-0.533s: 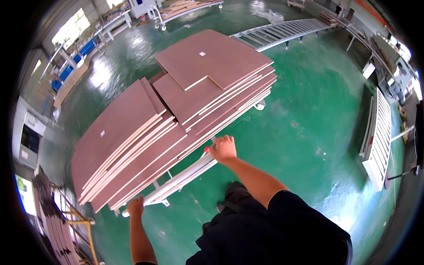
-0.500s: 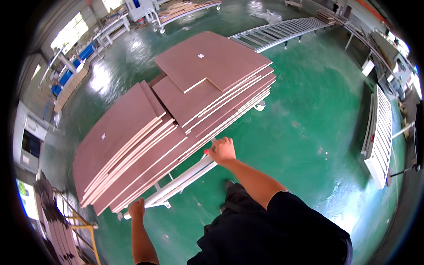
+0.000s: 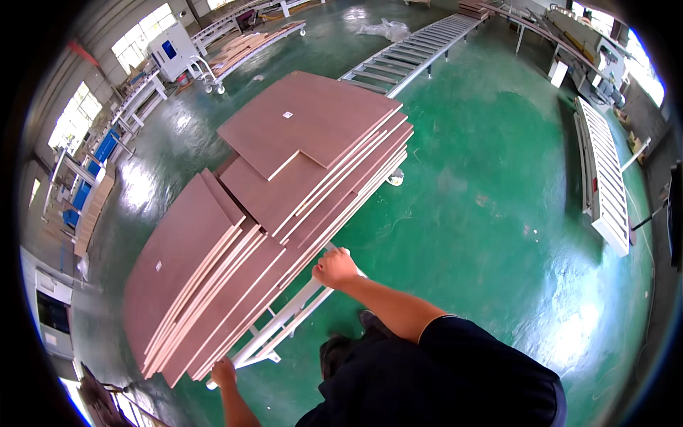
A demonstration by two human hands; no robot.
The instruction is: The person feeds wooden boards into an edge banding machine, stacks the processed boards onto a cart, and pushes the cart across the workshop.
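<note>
Stacks of flat brown boards (image 3: pixel 284 146) with pale edges lie on a wheeled cart, its white tubular push frame (image 3: pixel 288 311) facing me. My left hand (image 3: pixel 223 371) is closed around the near left end of that frame, beside the lowest boards. Farther right, my right hand (image 3: pixel 334 268) is wrapped round the frame's other end, close to the board edges. A notch shows in the top board of the far stack. A white caster (image 3: pixel 395 177) pokes out under the far right corner; most of the cart is hidden beneath the boards.
A roller conveyor (image 3: pixel 416 53) extends from behind the boards to the far right. Another slatted conveyor section (image 3: pixel 603 174) stands at the right. A low cart with planks (image 3: pixel 249 48) is at the far left. Clear plastic sheeting (image 3: pixel 384 29) lies on the green floor (image 3: pixel 484 199).
The view has turned, so the room and conveyor have shifted left and the boards sit lower. Both hands keep their hold on the frame. The red piece by my right hand is now hidden.
</note>
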